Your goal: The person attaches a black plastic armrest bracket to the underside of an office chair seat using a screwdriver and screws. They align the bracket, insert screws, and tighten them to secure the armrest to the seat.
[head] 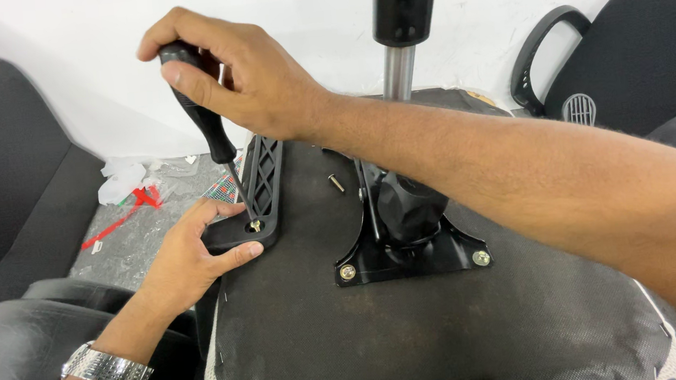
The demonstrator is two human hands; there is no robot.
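Near the left edge of the upturned chair seat (448, 335), the left hand (190, 264) lies half open on the foot of the black plastic armrest bracket (261, 193), thumb and fingers pressing it flat but not closed around it. Above it, the right hand (242, 72) is closed tight around the black handle of the screwdriver (206, 124), whose thin shaft comes down slanted to the brass screw (255, 225) in the bracket foot. Because the shaft is tilted, I think the tip may jump out of the screw head and strike the left thumb, which lies just beside it, or damage the slot. The bracket could also turn if the holding hand loosens. A loose screw (336, 182) lies on the seat between the bracket and the metal mechanism plate (409, 261), and it could roll off. The seat underside is dark fabric, stapled along the edge. Around it I see a grey floor with plastic scraps (130, 184), a white wall, and another office chair (628, 59) at the right.
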